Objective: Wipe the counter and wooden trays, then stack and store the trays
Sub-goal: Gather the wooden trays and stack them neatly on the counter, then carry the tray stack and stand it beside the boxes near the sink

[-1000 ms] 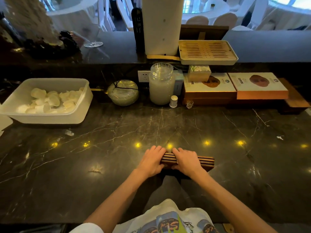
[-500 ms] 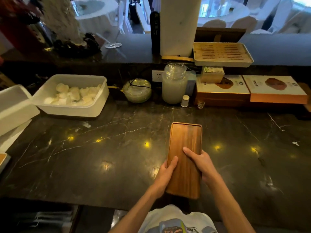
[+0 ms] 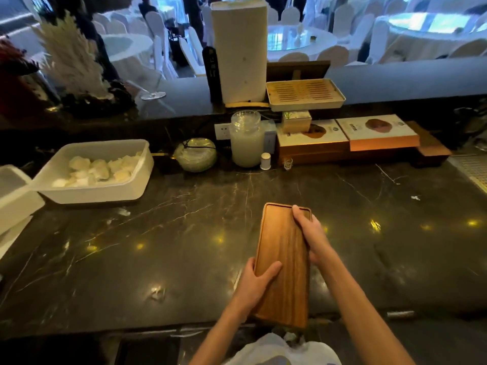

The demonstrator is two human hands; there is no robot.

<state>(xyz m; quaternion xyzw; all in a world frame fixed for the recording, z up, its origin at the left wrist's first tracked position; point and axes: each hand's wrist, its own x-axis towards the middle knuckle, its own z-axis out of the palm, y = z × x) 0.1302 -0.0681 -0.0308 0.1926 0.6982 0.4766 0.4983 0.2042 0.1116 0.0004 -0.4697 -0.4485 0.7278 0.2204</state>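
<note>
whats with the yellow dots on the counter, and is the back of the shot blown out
Head view: the yellow dots are light reflections on the glossy counter, some beside the tray; the dining tables behind glow overexposed blue-white; wide-angle bending curves the counter's edges; the hands look slightly soft.

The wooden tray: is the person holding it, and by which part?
Yes, with both hands. The left hand grips the wooden tray on its left long edge near the close end; the right hand holds the right edge near the far corner.
</note>
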